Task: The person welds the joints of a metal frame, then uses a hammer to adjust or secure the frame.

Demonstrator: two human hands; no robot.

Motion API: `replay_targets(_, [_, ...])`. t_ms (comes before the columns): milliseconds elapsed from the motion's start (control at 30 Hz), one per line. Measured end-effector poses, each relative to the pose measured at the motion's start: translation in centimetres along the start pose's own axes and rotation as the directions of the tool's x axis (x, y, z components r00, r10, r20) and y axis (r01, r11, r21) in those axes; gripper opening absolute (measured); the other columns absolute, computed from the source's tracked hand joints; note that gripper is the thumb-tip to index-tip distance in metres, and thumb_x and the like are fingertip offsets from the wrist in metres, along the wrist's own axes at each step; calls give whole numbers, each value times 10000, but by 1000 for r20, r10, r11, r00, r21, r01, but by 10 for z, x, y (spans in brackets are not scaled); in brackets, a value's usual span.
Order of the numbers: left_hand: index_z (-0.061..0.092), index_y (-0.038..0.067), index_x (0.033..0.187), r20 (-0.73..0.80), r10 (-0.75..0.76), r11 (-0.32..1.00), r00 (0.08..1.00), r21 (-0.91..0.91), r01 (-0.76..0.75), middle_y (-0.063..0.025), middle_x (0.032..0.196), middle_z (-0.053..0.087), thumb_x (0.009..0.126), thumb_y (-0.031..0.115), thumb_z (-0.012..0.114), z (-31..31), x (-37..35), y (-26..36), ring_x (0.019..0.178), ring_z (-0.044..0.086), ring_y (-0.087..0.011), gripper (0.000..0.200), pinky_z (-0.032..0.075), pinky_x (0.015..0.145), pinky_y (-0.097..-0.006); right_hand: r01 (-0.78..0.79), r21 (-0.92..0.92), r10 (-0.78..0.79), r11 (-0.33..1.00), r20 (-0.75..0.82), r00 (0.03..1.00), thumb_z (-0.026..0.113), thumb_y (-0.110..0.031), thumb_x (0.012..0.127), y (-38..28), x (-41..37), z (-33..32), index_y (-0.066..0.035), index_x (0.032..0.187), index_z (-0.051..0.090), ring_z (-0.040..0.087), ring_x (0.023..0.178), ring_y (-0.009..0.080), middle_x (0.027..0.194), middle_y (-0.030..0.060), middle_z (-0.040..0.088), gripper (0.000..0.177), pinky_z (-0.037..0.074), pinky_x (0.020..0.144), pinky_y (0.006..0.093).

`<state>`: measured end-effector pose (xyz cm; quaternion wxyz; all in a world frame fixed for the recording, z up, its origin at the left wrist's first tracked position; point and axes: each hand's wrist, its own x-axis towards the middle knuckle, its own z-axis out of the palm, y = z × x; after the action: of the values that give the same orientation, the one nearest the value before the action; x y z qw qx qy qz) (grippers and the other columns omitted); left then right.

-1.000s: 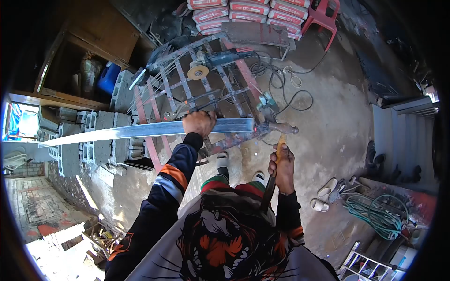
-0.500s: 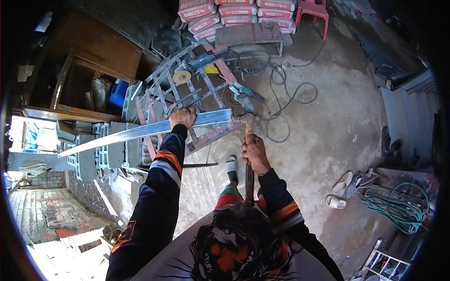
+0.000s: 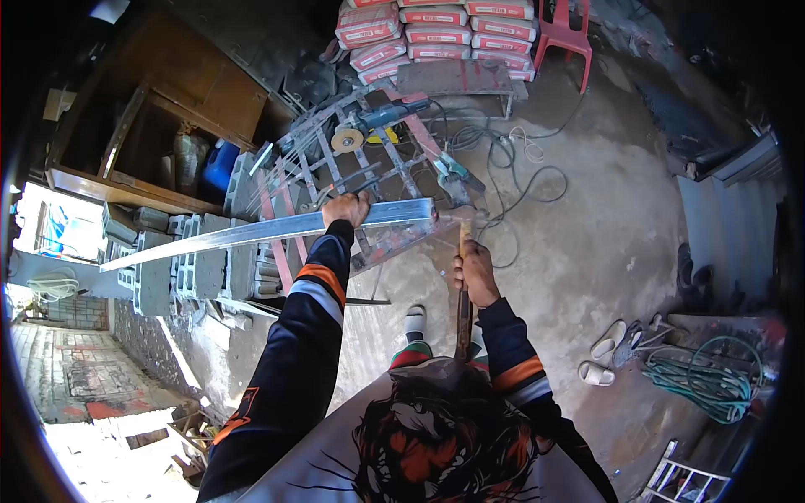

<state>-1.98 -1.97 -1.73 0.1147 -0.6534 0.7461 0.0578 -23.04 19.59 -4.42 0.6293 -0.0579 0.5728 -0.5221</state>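
Note:
A long silvery metal tube [image 3: 281,228] runs from the far left to the middle of the view, over a slatted metal frame. My left hand [image 3: 346,209] is closed around it near its right end. In my right hand [image 3: 476,275] is a hammer [image 3: 464,323], gripped by its wooden handle below the head. The hammer head meets or almost meets the tube's end; contact is hard to tell. On the frame [image 3: 323,155] behind lie an angle grinder [image 3: 377,117] with a tan disc and a second green power tool [image 3: 457,173].
Concrete blocks [image 3: 201,260] stand beneath the tube at left, beside a wooden cabinet [image 3: 159,189]. Cables [image 3: 503,159] coil on the floor. Further back are stacked bags [image 3: 436,33], a low bench [image 3: 453,77] and a red chair [image 3: 566,38]. Slippers [image 3: 608,339] and a green hose [image 3: 700,386] lie right.
The whole view has shifted slightly. Tube end, hammer and both hands appear a little further right. Both grips are the same, and the hammer head is still at the tube's end.

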Motion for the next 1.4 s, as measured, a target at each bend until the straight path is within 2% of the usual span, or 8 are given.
replay_targets(200, [723,59,1070,35,31,998,999,-62,-29,-197,1080,702,949,493,287,0,-1,-6,1045,668,-364,627,503,911,-466,13,-74,-12,997,14,1000,408,-420,1020,12,1,-9,-103,897,505,395,417,98,627,-18,460,353,374,369,285])
replay_targets(300, [720,33,1036,-17,95,993,995,-64,-96,-213,1069,698,941,479,275,7,-6,-11,1024,670,-367,637,492,923,-472,65,233,-48,970,-74,996,407,-441,1025,12,-5,-21,-113,891,473,391,452,97,627,-28,441,360,364,404,286])
replay_targets(700, [729,74,1024,28,161,984,986,71,-163,-194,1056,707,954,465,264,23,-20,-17,975,683,-384,612,517,879,-473,133,427,-104,894,-91,990,430,-439,1023,51,-32,1,-128,914,481,407,437,104,619,-20,447,333,367,391,293])
replay_targets(800, [733,70,974,21,182,979,983,84,-183,-190,1044,709,960,451,270,16,-28,-13,951,687,-385,599,529,853,-468,44,210,-42,977,-13,999,427,-451,1019,48,-26,17,-127,896,475,389,423,102,613,-23,435,349,355,386,287])
replay_targets(933, [733,70,943,-45,279,953,959,137,-270,-184,1022,713,961,433,277,22,-30,-15,925,692,-377,583,537,832,-463,14,306,-10,952,-12,1000,410,-463,1019,38,-23,9,-127,864,481,383,409,94,598,-23,442,376,353,377,285])
replay_targets(1067, [742,63,914,-74,179,978,981,119,-169,-184,957,720,949,432,297,28,-30,-16,885,701,-366,579,540,814,-462,-53,124,48,991,43,998,420,-468,1013,35,-16,-4,-124,844,476,392,399,101,596,-19,448,387,361,361,296])
replay_targets(1133, [746,59,893,-103,174,981,979,108,-163,-188,926,722,945,431,302,22,-35,-13,871,703,-364,582,541,807,-461,7,272,5,962,-45,999,414,-465,1014,34,-14,1,-122,845,476,393,395,105,591,-20,444,387,360,356,297])
replay_targets(1400, [725,73,878,-118,146,986,982,97,-135,-180,928,715,926,422,368,29,-35,-19,861,682,-386,502,518,792,-480,9,279,5,960,-50,999,404,-457,1016,9,0,5,-117,823,471,393,385,108,588,-16,455,397,357,347,292])
